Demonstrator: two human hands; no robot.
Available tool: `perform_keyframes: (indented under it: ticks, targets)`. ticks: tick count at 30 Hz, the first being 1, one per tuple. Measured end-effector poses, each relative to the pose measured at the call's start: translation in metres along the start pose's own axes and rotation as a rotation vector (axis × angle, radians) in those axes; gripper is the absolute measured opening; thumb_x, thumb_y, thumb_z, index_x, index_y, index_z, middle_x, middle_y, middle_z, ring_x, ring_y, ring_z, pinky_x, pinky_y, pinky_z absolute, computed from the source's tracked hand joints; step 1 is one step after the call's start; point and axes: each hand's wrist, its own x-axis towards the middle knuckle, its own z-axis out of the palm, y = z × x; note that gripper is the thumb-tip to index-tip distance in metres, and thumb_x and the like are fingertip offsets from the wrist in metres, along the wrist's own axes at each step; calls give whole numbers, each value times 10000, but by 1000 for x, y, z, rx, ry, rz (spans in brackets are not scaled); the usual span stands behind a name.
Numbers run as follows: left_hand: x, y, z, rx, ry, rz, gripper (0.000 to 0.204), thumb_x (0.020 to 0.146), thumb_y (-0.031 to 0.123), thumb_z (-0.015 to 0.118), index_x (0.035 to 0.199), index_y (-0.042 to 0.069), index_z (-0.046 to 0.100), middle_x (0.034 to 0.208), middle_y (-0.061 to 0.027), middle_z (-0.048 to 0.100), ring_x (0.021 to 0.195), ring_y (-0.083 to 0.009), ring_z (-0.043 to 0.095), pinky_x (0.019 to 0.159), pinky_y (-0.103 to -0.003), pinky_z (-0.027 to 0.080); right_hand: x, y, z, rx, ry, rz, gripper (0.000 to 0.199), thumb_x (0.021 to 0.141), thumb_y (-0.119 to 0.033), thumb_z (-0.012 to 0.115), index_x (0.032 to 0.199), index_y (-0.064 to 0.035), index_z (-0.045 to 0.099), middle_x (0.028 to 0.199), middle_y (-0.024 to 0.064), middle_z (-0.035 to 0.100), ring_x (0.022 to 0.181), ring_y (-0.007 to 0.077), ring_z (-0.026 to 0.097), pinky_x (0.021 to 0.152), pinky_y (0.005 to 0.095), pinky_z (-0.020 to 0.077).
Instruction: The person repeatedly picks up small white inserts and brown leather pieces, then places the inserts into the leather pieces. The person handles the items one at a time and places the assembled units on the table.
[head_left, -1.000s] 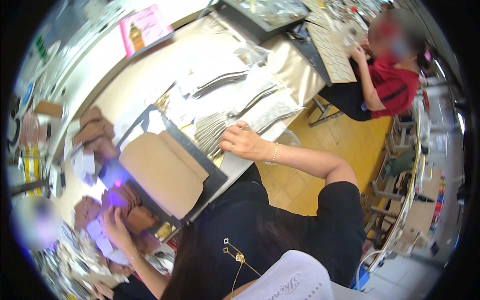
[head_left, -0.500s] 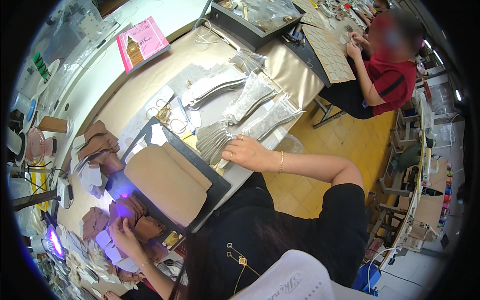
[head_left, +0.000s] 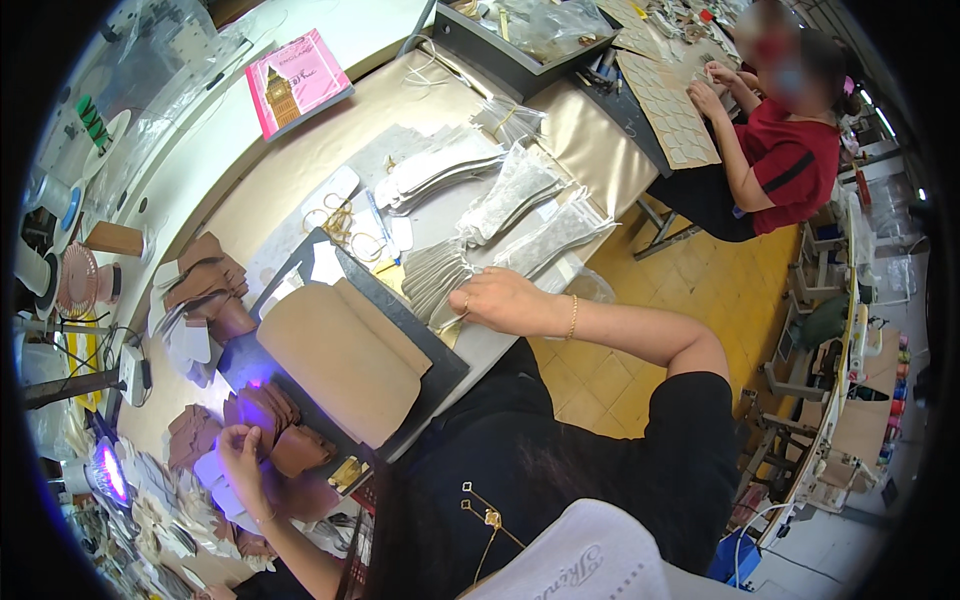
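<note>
At the lower left, my left hand (head_left: 240, 468) bends over stacked brown leather-like pieces (head_left: 268, 412), its thumb and fingertips pinched together at their edge. Pale flat pieces (head_left: 213, 475) lie beside that hand. My right hand (head_left: 505, 302) is closed at the near end of a fanned stack of thin grey strips (head_left: 432, 272). What its fingers pinch is hidden. Between my hands, a large tan sheet (head_left: 340, 360) with a folded edge rests on a dark board (head_left: 440, 365).
Beyond the fan lie bundles of whitish pieces (head_left: 440, 170). A pink book (head_left: 298, 85) lies on the white ledge, and a dark tray (head_left: 530, 55) stands at the back. A glowing purple lamp (head_left: 112, 472) is at far left. A co-worker in red (head_left: 790, 150) sits at right.
The view has shifted slightly, so the table appears a little further right. My left fingers have drawn closer together at the brown pieces. My right hand stays by the grey fan.
</note>
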Motion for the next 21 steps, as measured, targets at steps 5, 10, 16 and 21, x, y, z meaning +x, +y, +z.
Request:
perform_keyframes:
  ticks: [5,10,16,21]
  targets:
    - [-1,4,3,-47,28,-59,146,803,79,742,847,29,612,717,35,548,622,-59,447,574,-207,375,-1,-2,-1,64,-17,41,187,797,-132,657,857,-104,483,703,82,573,733,298,610,656,415,466]
    - [-1,0,-1,-38,19,-80,173,787,127,764,832,34,625,718,37,554,621,-61,446,581,-215,383,1,-7,-7,76,-31,83,193,788,-130,670,861,-101,494,706,85,586,732,303,615,669,417,469]
    - [3,-6,3,38,53,-2,174,768,151,776,833,57,644,762,17,581,717,-95,499,670,-244,421,3,-12,-12,66,-75,81,198,788,-139,683,873,-95,510,761,92,602,774,299,612,696,411,462]
    - [-13,10,12,164,140,81,186,750,154,753,776,8,641,710,-92,628,668,-190,589,649,-323,465,5,-22,-14,121,-83,104,206,786,-86,708,875,-70,523,784,86,617,746,297,597,689,398,454]
